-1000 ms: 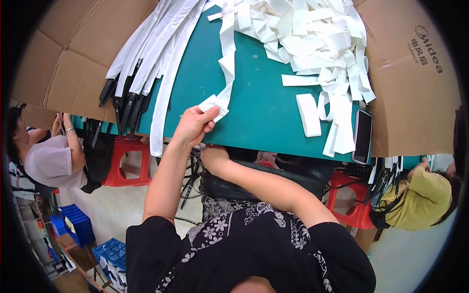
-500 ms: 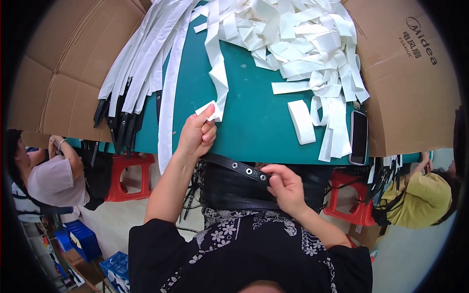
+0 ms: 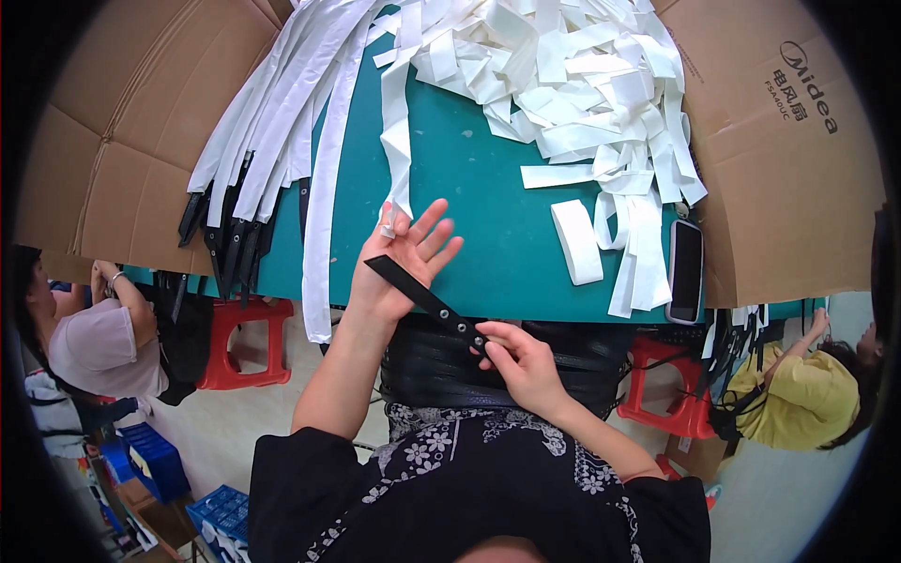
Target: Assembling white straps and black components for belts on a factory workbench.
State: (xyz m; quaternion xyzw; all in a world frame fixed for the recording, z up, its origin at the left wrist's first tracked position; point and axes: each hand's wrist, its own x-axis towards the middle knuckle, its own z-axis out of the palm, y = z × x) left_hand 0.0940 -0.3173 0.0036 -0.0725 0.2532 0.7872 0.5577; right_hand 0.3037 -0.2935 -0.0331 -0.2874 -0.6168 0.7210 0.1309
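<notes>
My left hand is raised at the near edge of the green table, thumb and forefinger pinching the end of a long white strip that runs up the table. A black strap with metal studs lies across that hand's palm. My right hand grips the strap lower down, just below the table edge. A heap of black straps rests on my lap under both hands.
A pile of loose white strips covers the far right of the table. White strips with black ends lie bundled at left. A phone sits near the right edge. Cardboard sheets flank the table. Other people sit at left and right, beside red stools.
My right hand has pulled a black strap up from the lap and laid its end across my left palm. My left hand opened its fingers while still pinching the white strip.
</notes>
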